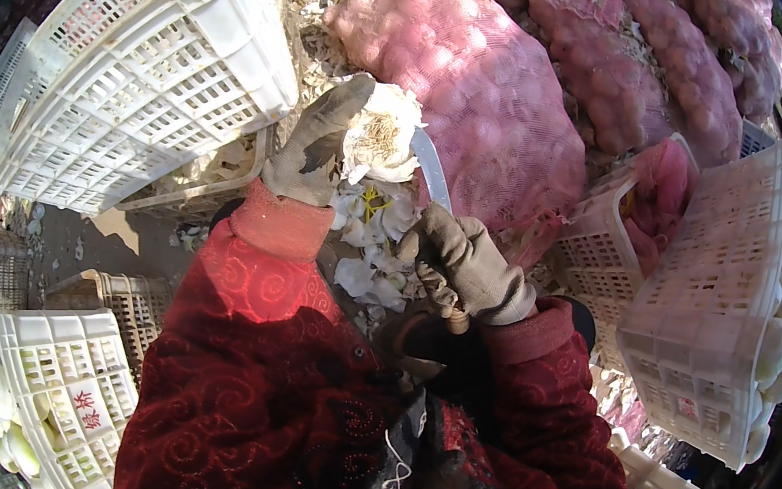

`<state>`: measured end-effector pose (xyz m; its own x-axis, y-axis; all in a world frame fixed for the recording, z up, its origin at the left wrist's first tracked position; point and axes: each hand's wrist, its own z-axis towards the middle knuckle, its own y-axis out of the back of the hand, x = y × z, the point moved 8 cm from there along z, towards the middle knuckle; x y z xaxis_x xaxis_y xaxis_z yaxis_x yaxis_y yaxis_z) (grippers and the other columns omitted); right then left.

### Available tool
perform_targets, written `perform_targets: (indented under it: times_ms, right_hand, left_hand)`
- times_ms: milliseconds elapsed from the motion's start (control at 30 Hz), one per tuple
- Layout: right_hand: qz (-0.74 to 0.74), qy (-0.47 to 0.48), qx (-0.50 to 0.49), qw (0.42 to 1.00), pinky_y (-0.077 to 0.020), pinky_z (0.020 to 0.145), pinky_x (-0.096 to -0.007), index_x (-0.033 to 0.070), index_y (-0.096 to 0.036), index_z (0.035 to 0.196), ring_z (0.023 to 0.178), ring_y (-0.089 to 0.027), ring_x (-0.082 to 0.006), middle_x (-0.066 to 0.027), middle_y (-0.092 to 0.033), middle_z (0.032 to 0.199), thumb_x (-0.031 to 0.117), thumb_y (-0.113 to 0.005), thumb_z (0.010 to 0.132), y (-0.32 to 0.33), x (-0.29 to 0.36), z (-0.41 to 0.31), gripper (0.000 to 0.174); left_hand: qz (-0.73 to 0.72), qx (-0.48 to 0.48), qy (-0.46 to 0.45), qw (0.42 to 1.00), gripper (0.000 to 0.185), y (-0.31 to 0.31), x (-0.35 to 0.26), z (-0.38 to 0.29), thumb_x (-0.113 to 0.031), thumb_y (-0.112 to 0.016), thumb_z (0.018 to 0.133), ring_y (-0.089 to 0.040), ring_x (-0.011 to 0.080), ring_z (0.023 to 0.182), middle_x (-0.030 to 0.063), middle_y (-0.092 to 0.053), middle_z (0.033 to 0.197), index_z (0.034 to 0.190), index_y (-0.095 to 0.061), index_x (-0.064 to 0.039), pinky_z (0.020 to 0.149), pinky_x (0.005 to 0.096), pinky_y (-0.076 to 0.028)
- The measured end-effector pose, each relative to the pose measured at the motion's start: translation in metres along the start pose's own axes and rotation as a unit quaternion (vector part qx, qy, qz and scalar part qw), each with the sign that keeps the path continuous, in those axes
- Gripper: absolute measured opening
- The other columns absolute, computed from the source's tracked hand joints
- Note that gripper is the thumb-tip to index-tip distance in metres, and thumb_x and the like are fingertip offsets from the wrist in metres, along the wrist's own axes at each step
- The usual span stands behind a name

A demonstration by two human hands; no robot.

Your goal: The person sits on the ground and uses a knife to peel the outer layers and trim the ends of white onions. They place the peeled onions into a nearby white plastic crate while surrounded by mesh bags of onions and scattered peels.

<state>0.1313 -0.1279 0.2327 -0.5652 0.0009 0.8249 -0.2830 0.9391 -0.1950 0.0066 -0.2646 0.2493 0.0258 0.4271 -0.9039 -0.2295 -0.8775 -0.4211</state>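
In the middle of the view, my gloved left hand (317,142) holds a large whitish bulb (381,135), an onion or garlic by its look, with its dry root side facing up. My gloved right hand (468,264) is closed around the wooden handle of a knife, and the handle's end shows below the fist. The knife's curved metal blade (433,169) points up and left, with its tip at the bulb's right edge. White peelings (363,276) lie below, between the hands. Just beyond them rests a full pink mesh sack of bulbs (488,100).
A large white plastic crate (160,66) stands tilted at the left. Another crate (704,306), filled with peeled white bulbs (775,355), stands at the right beside one with pink netting (651,200). A crate of pale bulbs (68,378) is at lower left. More mesh sacks (599,71) lie behind.
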Motion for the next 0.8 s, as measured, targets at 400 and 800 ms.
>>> perform_targets:
  times_ms: [400,800]
  right_hand:
    - [0.200,0.056,-0.018,0.978,-0.0295,0.034,-0.0192,0.007,-0.048,0.094,0.037,-0.034,-0.0042,0.0038,-0.036,0.055,0.016,-0.032,0.099,-0.007,-0.018,0.021,0.019]
    - [0.020,0.152,-0.004,0.988,-0.0230,0.031,-0.0204,0.002,-0.054,0.078,0.035,-0.030,-0.0053,0.0010,-0.041,0.052,0.028,-0.040,0.092,0.016,0.004,-0.009,0.032]
  left_hand:
    - [-0.127,-0.135,-0.111,0.976,0.032,-0.021,0.063,-0.002,-0.017,-0.063,0.088,-0.055,0.0139,0.085,0.0056,-0.055,0.096,0.111,-0.044,-0.006,0.070,0.0274,-0.049]
    - [-0.110,0.110,0.179,0.972,0.034,-0.050,0.035,-0.011,-0.033,-0.065,0.087,-0.061,0.0068,0.082,0.0014,-0.061,0.092,0.108,-0.059,-0.006,0.063,0.0244,-0.052]
